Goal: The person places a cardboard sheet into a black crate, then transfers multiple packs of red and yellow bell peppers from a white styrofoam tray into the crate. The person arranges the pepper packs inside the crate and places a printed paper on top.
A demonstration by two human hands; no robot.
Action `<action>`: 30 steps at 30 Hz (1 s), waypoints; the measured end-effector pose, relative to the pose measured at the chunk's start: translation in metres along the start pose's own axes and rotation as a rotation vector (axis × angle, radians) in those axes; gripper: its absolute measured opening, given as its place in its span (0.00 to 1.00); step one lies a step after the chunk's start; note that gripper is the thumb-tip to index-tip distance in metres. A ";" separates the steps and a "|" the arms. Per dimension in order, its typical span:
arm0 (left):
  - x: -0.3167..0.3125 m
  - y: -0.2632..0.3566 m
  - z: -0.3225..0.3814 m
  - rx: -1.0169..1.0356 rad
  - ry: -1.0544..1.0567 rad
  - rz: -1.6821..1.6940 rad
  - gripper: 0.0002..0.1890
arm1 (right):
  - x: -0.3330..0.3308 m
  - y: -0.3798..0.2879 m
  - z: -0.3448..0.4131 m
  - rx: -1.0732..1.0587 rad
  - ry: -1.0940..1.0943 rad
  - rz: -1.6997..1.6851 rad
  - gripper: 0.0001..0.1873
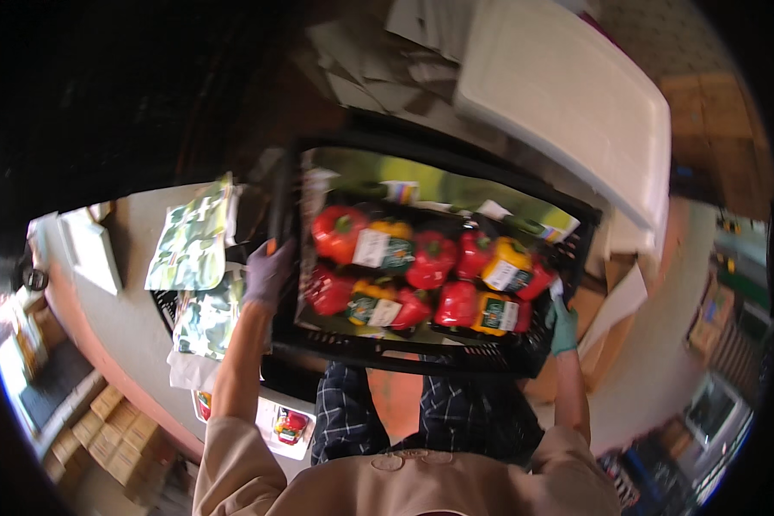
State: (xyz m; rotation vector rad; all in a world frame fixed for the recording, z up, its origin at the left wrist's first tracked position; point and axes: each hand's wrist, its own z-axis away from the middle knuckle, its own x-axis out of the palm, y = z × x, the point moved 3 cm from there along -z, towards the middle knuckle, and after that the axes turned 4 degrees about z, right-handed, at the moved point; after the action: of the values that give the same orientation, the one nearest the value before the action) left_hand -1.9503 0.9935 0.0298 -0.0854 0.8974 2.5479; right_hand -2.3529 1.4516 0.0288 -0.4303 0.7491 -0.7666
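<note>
A black plastic crate [413, 362] is held in front of my body, tilted down to the right. My left hand [267, 274], in a greyish-purple glove, grips its left end. At the right end, my right hand [562, 326] holds on in a green glove; some of its fingers are hidden by the crate. Inside lie several wrapped packs of red and yellow bell peppers [432, 258], bearing labels, in two rows. Printed green liner sheet [419, 171] shows along the far wall, with some dark green vegetables partly visible beside it.
Left of the crate lie patterned green-and-white sheets [193, 238]. A white tray [267, 438] with a pepper pack [290, 426] sits below left. Beyond the crate stands a large white foam box or lid [561, 97]. Stacked cardboard boxes [113, 435] are at lower left.
</note>
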 end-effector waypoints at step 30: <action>-0.073 -0.111 0.019 -0.072 0.102 -0.037 0.21 | 0.036 -0.028 0.056 -0.743 0.391 0.798 0.11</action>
State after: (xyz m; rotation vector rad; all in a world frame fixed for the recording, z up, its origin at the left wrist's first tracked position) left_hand -1.8365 1.0548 -0.0052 -0.2537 0.8331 2.5611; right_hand -2.3074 1.4110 0.0669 -0.5883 1.4583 0.2212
